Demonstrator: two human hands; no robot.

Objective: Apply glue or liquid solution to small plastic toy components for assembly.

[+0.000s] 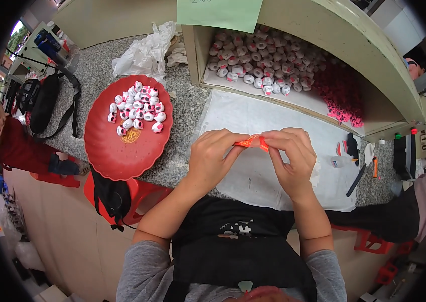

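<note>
Above the white sheet (245,178), both my hands pinch a small, shiny orange-red packet-like piece (249,142) with a yellow pattern. My left hand (213,156) grips its left end between thumb and fingers. Its right end is between the thumb and fingertips of my right hand (291,156). The fingers partly cover the piece, so its exact kind cannot be made out. To the left of my left hand lies a red scalloped plate (117,161), with several small white pieces with pink and black marks (138,106) heaped toward its far side.
An open shelf compartment (195,55) at the back holds many white-and-pink pieces (253,53) and a dark pink pile (341,95). Crumpled white plastic (145,50) lies behind the plate. Small tools, an orange stick (375,167) among them, lie at right. Another person (22,146) is at far left.
</note>
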